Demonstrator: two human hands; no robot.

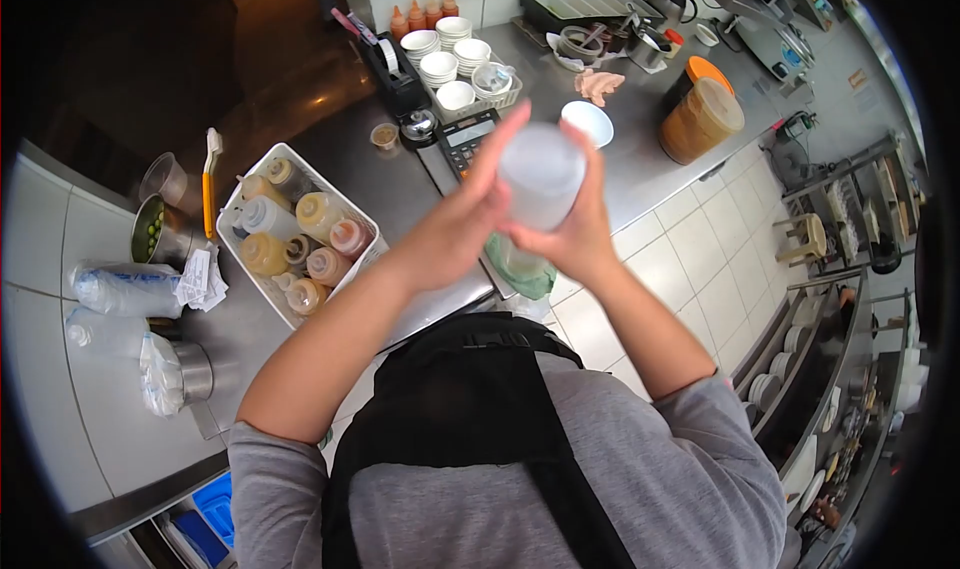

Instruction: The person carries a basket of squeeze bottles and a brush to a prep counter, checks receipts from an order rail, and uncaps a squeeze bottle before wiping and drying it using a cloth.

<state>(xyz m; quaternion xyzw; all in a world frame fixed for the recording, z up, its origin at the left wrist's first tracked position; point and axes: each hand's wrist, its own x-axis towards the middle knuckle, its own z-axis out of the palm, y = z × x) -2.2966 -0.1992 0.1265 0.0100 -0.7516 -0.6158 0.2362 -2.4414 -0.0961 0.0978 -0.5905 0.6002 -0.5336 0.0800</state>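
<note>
Between my two hands is a translucent whitish plastic container (542,174), its round end toward me and slightly blurred. My left hand (470,214) presses against its left side with the fingers stretched upward. From the right, my right hand (582,219) wraps round it, the thumb near its lower edge. A green plastic bag (528,277) hangs below the hands by the counter's edge. Just behind my left hand lies a black calculator (466,149), partly covered. A white bowl (588,124) sits beyond my right hand's fingertips.
On the left, a white basket (370,259) holds several squeeze bottles. Stacked white cups (438,67) stand in a tray at the back. An orange-lidded tub (708,69) and a brown-filled container (700,124) are on the right. Shelves with dishes (765,391) line the right side.
</note>
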